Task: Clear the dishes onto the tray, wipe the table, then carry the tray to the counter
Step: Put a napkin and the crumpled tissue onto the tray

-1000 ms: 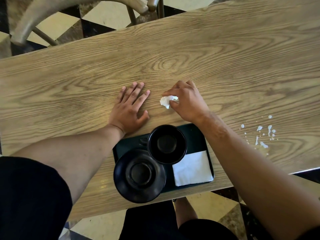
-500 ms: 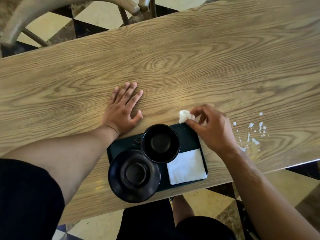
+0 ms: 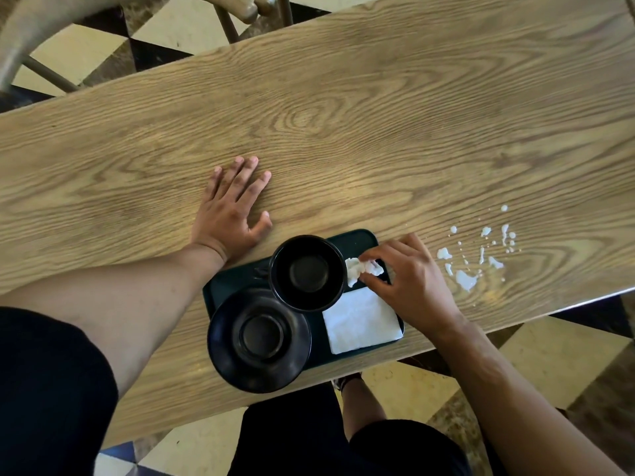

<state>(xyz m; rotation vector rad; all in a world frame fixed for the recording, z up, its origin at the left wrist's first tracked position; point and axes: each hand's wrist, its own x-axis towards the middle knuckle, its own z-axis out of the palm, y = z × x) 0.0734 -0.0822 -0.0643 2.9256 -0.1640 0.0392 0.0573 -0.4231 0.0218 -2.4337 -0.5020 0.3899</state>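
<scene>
A dark green tray (image 3: 357, 239) lies at the near edge of the wooden table (image 3: 343, 115). On it stand a black bowl (image 3: 307, 272) and a black saucer (image 3: 258, 338), with a flat white napkin (image 3: 360, 320) to their right. My right hand (image 3: 409, 283) hovers over the tray's far right corner, fingertips pinched on a crumpled white tissue (image 3: 360, 269) just beside the bowl. My left hand (image 3: 230, 211) rests flat on the table, fingers spread, left of the tray.
White liquid splatter (image 3: 477, 255) spots the table to the right of the tray, near the table's edge. A wooden chair (image 3: 41, 32) stands beyond the far left side. Checkered floor shows around the table.
My right hand has carried the crumpled tissue from the table's middle back toward me and onto the tray's far right corner. The left hand has stayed flat.
</scene>
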